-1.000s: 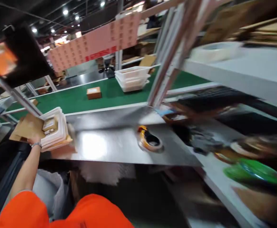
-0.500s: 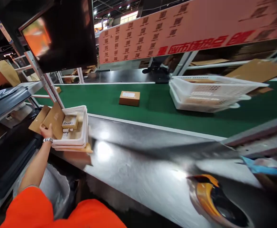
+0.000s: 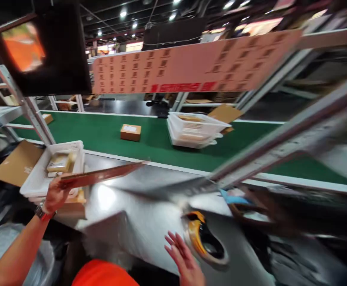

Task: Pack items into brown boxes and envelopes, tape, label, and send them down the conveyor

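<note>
My left hand (image 3: 56,194), a watch on its wrist, grips one end of a flat brown cardboard piece (image 3: 105,174), seen nearly edge-on over the metal table (image 3: 149,214). Just behind that hand, a white basket (image 3: 35,184) holds a yellowish package (image 3: 60,162) and small white items; another cardboard sheet (image 3: 20,163) leans at its left side. My right hand (image 3: 184,256) is above the table's near edge with fingers stretched out and nothing in them. Beside it lies a yellow and black tape dispenser (image 3: 197,234).
A green conveyor (image 3: 102,139) runs behind the table, bearing a brown box (image 3: 131,133) and stacked white baskets (image 3: 188,129). A metal post (image 3: 251,147) slants up at the right. A monitor (image 3: 63,55) hangs at the upper left; dark bags lie at the lower right.
My left hand has drawn the cardboard out of the basket and swung it right over the table. My right hand has come into view. The camera has turned right.
</note>
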`<state>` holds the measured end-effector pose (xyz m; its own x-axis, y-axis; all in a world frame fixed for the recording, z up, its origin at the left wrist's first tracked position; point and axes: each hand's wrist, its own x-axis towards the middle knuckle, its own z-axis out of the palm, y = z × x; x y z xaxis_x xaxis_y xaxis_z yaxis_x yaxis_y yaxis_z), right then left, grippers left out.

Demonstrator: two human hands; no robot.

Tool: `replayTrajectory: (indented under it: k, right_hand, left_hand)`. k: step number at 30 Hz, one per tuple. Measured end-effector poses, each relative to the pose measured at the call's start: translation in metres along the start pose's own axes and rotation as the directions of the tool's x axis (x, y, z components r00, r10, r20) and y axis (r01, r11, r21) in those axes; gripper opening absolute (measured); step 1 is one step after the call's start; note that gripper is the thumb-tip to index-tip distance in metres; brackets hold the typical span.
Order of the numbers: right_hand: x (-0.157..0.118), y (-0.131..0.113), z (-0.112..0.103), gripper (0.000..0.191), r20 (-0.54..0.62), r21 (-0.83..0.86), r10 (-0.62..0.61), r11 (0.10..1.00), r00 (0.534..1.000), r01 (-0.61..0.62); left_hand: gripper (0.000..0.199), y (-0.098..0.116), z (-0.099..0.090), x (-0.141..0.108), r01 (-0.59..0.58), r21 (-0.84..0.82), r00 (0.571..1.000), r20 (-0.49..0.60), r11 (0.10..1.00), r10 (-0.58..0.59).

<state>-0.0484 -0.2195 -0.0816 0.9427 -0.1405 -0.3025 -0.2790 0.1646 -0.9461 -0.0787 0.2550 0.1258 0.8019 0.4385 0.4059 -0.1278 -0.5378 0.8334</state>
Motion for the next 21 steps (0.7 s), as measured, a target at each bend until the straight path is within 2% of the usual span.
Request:
replayTrajectory:
  k: [1,3,5,7,9,12,14,16,18,21]
  right_hand:
    - [0.003,-0.018,0.003,0.086,0.045,0.071,-0.077,0.995,0.996,0.074]
    - [0.01,-0.047,0.002,0.086,0.056,0.214,-0.193,0.961,0.98,0.177]
    - [0.017,-0.063,-0.008,0.074,0.041,0.271,-0.206,0.944,0.978,0.187]
    - [0.024,-0.069,-0.025,0.062,0.045,0.205,-0.198,0.961,0.979,0.185]
    - [0.029,-0.066,-0.044,0.053,0.149,0.054,-0.236,0.972,0.96,0.23]
    - [0.038,-0.05,-0.068,0.05,0.316,-0.093,-0.265,0.947,0.911,0.308]
    - [0.045,-0.037,-0.079,0.058,0.33,-0.114,-0.218,0.956,0.918,0.268]
    - [0.054,-0.029,-0.087,0.067,0.317,-0.12,-0.154,0.972,0.936,0.201]
    - [0.066,-0.028,-0.091,0.072,0.285,-0.096,-0.116,0.984,0.952,0.149]
    - [0.087,-0.038,-0.087,0.076,0.176,0.04,-0.099,0.995,0.979,0.093]
  left_hand:
    - [0.023,0.005,0.024,-0.013,0.027,-0.077,0.992,0.128,0.997,-0.017]
    - [0.021,0.009,0.078,-0.039,0.134,-0.174,0.939,0.336,0.976,-0.069]
    - [0.026,0.009,0.136,-0.061,0.246,-0.178,0.897,0.414,0.953,-0.154]
    - [0.044,0.007,0.192,-0.082,0.325,-0.134,0.895,0.363,0.936,-0.259]
    - [0.07,0.005,0.242,-0.1,0.404,-0.091,0.893,0.254,0.91,-0.371]
    - [0.099,0.005,0.297,-0.124,0.541,-0.09,0.838,0.132,0.836,-0.529]
    - [0.106,0.007,0.318,-0.136,0.592,-0.106,0.805,0.119,0.799,-0.581]
    - [0.106,0.009,0.327,-0.143,0.61,-0.116,0.791,0.147,0.784,-0.594]
    - [0.107,0.011,0.328,-0.146,0.609,-0.126,0.79,0.179,0.783,-0.586]
    - [0.103,0.014,0.319,-0.147,0.554,-0.126,0.818,0.263,0.823,-0.511]
